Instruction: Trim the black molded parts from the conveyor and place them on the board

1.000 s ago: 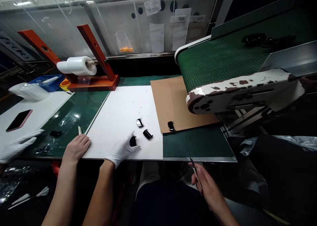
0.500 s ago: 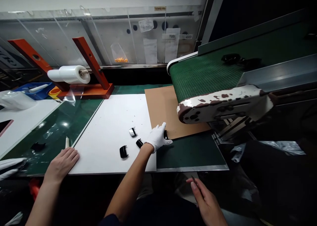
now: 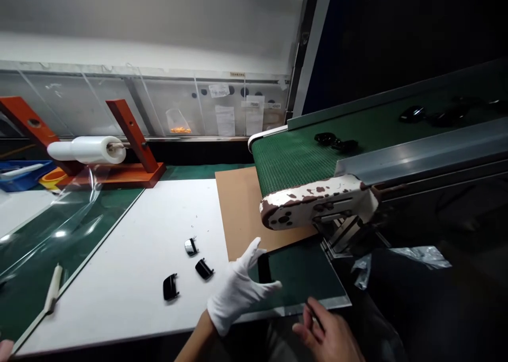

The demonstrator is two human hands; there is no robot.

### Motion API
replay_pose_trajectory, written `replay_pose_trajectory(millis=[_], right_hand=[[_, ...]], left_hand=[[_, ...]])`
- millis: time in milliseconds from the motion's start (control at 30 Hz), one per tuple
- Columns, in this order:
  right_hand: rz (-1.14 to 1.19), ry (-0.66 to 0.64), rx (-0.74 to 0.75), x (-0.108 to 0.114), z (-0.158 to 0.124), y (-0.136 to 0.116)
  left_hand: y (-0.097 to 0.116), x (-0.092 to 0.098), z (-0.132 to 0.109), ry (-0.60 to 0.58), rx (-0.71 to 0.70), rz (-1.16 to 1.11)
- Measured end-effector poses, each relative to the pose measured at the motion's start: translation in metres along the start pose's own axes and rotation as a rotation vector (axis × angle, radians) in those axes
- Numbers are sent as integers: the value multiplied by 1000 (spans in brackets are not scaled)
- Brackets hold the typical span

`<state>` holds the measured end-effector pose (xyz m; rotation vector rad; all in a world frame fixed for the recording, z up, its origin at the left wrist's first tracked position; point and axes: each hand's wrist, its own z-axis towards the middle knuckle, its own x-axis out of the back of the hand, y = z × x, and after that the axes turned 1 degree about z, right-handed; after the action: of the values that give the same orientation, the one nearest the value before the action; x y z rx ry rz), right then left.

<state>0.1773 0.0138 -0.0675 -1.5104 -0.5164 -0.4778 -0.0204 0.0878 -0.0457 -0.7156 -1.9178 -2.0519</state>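
My left hand [image 3: 238,288], in a white glove, is over the right edge of the white board [image 3: 130,261]. A small black plastic part [image 3: 264,268] sits between its thumb and fingers. Bare, my right hand [image 3: 327,330] is at the table's front edge, fingers closed on a thin dark tool [image 3: 315,315] whose kind I cannot make out. Left of the glove lie a glossy black plastic part [image 3: 204,269], another black one [image 3: 170,287] and one with a bright reflection [image 3: 191,246].
A conveyor belt [image 3: 293,158] carrying dark glossy parts [image 3: 335,141] overhangs a brown cardboard sheet [image 3: 234,208]. Clear film on a roll [image 3: 97,150] hangs in an orange stand [image 3: 135,134]. At the left are a pale stick-like tool [image 3: 53,288] and another person's fingertips [image 3: 5,348].
My left hand has drawn back toward me with the black part, nearer my right hand. The view has shifted, and the other person's hand is nearly out of frame. More parts show on the belt.
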Motion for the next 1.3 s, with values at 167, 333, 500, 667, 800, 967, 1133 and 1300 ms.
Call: replay_pose_trajectory(millis=[167,333,500,667,800,967,1133,1300], right_hand=[[-222,5,324,39,9,-57],[-271,-55,466,46,6,-84],[-290,-114,466,49,6,-92],[-350,-87,500,50,5,-93],[-426,-68,514,47,3,-90],[-501,-14,579,45,2,-87],[-581,82,653,41,3,-86],[-606,112,687,36,6,-84]], left_hand=[[43,3,-44,89,-63,-252],[57,5,-63,62,-93,-357],[58,3,-70,90,-177,-349],[61,2,-72,72,-197,-369],[65,4,-74,81,-183,-366],[68,4,-75,130,-149,-309],[68,2,-75,150,-99,-290],[64,0,-76,169,-82,-298]])
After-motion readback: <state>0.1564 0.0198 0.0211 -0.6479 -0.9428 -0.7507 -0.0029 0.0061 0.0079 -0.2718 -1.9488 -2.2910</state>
